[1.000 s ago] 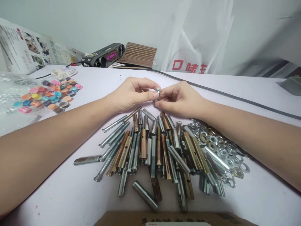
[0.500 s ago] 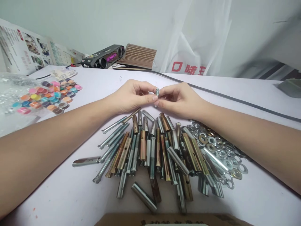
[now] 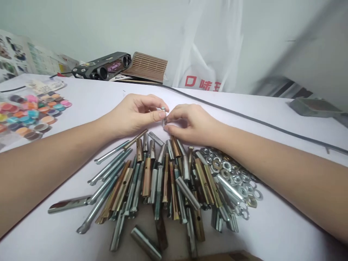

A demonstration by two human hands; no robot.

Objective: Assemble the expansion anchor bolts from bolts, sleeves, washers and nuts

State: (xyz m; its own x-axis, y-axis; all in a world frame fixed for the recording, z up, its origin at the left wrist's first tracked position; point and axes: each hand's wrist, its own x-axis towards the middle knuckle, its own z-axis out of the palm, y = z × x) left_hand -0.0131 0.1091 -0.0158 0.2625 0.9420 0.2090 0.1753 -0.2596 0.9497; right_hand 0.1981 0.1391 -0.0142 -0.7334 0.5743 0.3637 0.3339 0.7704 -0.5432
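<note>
Bolt (image 3: 164, 116) pinched upright by left hand (image 3: 130, 114), gripped low by right hand (image 3: 195, 123) fingertips, probably for steadiness; sleeves (image 3: 187, 193) at 6 o'clock, washers (image 3: 247, 202) at 4, likely placed handy

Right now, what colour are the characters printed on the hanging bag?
The characters are red, clearest in the head view.

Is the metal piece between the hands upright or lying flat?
Upright, leaning slightly: the metal piece has its top end above the thumb of the left hand, its body running down below.
</note>
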